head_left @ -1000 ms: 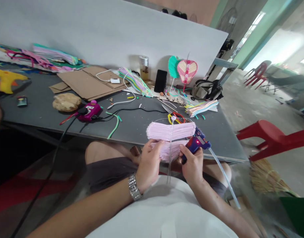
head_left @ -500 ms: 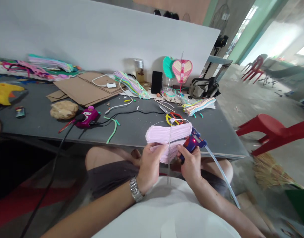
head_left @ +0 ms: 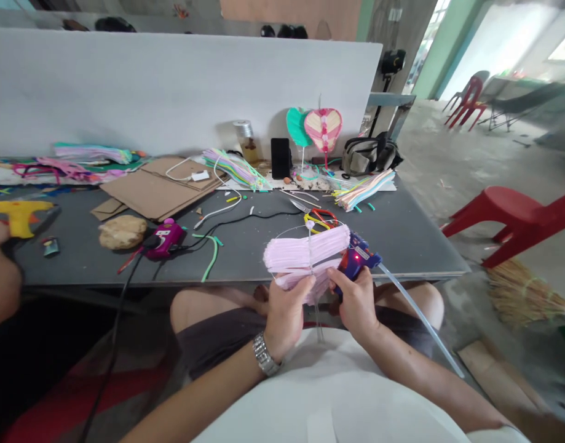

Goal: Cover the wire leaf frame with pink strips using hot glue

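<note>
A pale pink pipe-cleaner piece on a thin wire frame is held above my lap, at the table's front edge. My left hand is closed on its lower left part, thumb on top. My right hand is closed round a blue glue gun with a red light on. Its thumb and fingertip also touch the lower right of the pink pipe cleaners. A long clear glue stick juts from the back of the gun. Scissors with yellow and red handles lie just behind the piece.
Across the table lie a purple socket block, a stone, cardboard, pipe-cleaner bundles and a phone. Two fans stand behind. At far left, another person's hand is beside a yellow glue gun.
The camera view has tilted and shifted to the left. Both hands keep their hold on the pink piece and the glue gun. More of the other person's hand shows at left.
</note>
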Demonstrator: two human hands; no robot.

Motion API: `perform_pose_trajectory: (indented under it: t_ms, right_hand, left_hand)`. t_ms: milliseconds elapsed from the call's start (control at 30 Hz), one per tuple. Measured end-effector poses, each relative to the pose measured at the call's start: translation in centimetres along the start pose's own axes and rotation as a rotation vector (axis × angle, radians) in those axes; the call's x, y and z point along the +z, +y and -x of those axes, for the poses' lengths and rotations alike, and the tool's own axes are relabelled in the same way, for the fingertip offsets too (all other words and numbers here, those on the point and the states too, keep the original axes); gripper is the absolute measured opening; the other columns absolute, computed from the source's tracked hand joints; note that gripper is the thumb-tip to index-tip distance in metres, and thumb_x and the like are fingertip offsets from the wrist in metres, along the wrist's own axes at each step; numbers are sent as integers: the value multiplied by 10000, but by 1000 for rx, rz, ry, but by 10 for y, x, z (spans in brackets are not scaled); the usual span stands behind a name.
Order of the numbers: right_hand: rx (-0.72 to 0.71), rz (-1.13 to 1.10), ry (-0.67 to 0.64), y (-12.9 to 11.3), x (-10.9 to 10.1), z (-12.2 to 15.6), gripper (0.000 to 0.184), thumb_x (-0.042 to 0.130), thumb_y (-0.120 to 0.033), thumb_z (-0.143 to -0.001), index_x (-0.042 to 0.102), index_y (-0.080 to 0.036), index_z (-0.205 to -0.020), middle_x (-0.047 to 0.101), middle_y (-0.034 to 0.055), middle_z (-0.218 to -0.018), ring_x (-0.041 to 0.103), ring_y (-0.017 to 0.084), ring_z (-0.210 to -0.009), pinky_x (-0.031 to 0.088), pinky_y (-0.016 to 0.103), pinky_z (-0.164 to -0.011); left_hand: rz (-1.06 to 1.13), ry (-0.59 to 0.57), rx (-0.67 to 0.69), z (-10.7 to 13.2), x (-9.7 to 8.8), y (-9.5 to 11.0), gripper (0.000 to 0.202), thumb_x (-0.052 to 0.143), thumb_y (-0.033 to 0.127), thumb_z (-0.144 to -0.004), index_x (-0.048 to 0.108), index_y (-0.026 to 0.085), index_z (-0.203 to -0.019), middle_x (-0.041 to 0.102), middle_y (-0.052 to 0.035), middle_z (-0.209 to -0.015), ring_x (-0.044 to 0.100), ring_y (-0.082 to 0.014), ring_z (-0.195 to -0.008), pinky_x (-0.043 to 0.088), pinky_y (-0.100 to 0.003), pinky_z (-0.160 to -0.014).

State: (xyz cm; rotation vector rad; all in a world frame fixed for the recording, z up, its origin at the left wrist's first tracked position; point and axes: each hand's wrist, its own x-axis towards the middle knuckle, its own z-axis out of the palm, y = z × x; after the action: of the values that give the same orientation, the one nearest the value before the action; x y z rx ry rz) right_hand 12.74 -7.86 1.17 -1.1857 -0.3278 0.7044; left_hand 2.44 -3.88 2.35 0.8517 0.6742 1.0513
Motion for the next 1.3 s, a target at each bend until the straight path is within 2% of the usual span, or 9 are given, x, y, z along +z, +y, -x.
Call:
perform_pose_trajectory:
  t_ms: [267,400,633,833,1067,1300]
  right_hand:
    - [-11,-7,-21,-1,0,0,295,808,-262,-633,598,-183,-824,552,-73,-532,433,90,-467,387,226,-467]
    - [-12,4,-24,3,-3,-1,266,806,-268,-644,585,-184,-766,552,-66,-535,437,92,-470,386,230,-464]
    - [-12,1,-28,2,-3,-1,262,805,-267,-652,557,-189,-685,543,-63,-522,433,88,-454,375,230,-454]
    - [5,0,-25,2,-2,-1,274,811,-274,-648,561,-194,-726,546,-65,-537,437,93,-470,382,234,-464]
    - [13,31,-40,-2,-2,0,278,812,-296,-651,573,-192,-749,545,-62,-528,431,95,-462,378,236,-459]
    - [25,40,-27,0,-2,-1,292,826,-308,-648,568,-197,-731,544,-61,-533,437,99,-462,389,243,-458]
  left_hand:
    - [-17,17,29,1,4,0,221,841,236,-697,788,178,-903,799,-55,-962,738,-226,-899,584,-344,-854]
    - [-3,17,22,-1,6,-3,226,839,242,-698,794,159,-903,800,-75,-952,732,-215,-848,589,-340,-834]
    - [40,56,1,-1,11,0,262,837,214,-660,788,176,-915,796,-57,-931,736,-207,-829,591,-302,-772]
    - [33,24,-9,-1,9,-1,186,828,231,-686,781,181,-859,794,-50,-906,730,-193,-815,586,-294,-779]
    - [6,23,-26,-2,8,-2,195,832,243,-671,780,171,-845,790,-51,-887,725,-194,-799,581,-309,-794]
    - [-2,59,-34,-2,9,0,217,819,209,-647,767,181,-856,781,-41,-880,721,-217,-860,576,-332,-839]
